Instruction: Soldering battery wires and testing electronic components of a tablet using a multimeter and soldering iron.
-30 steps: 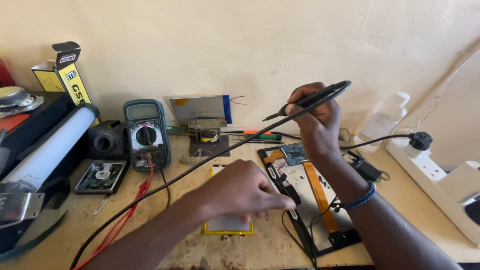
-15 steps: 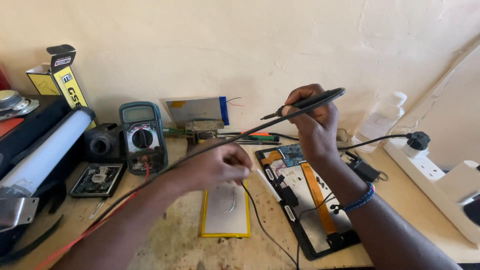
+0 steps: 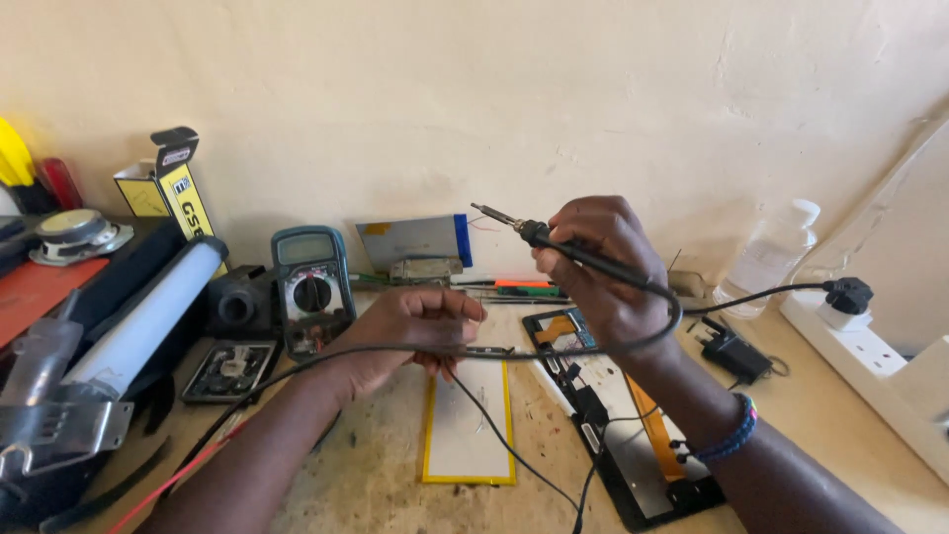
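— Counting the hands at this table [image 3: 395, 465]: how many, and what is in each?

— Two hands. The right hand [image 3: 603, 272] is closed around one soldering iron [image 3: 554, 242], held above the table with its tip pointing left toward the wall. The left hand [image 3: 415, 331] is curled, fingertips pinched on a thin black lead [image 3: 494, 351] just above one yellow-edged flat panel [image 3: 467, 425].

— And the iron's cord?

— One black cord loops under the right wrist and runs to one plug [image 3: 848, 294] in the white power strip [image 3: 880, 361].

— What else lies about?

— One opened tablet [image 3: 618, 435] beside the panel, one multimeter [image 3: 312, 287] to the left, one plastic bottle [image 3: 776, 257] against the wall, one small black adapter [image 3: 733, 351] and one white tube lamp [image 3: 138, 331].
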